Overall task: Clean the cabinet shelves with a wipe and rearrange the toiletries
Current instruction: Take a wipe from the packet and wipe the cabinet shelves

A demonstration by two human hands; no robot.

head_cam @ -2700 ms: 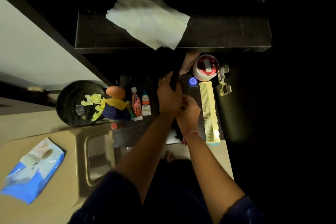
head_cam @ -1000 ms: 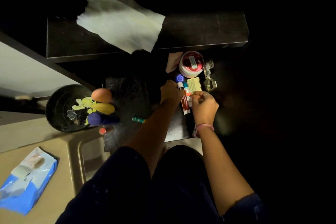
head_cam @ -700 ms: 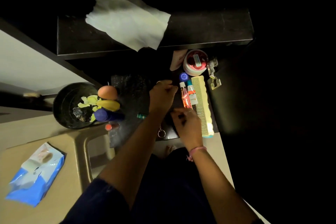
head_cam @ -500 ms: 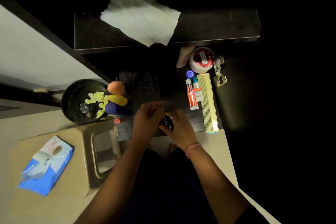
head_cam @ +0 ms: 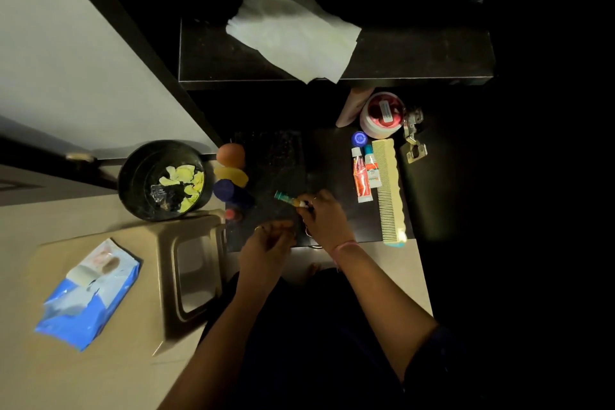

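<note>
Resting unmoved on the stool, wipes pack. Left hand: now drawn back, fingers loosely curled, holding nothing. Right hand: now pinching green tube on lower shelf. Comb, wipe on the upper shelf: unchanged.

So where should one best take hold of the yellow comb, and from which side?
Pinch the yellow comb across its wavy spine, on the long edge away from the two tubes, coming from above. It lies flat, the tubes crowd its toothed edge, and its near end overhangs the shelf.
</note>
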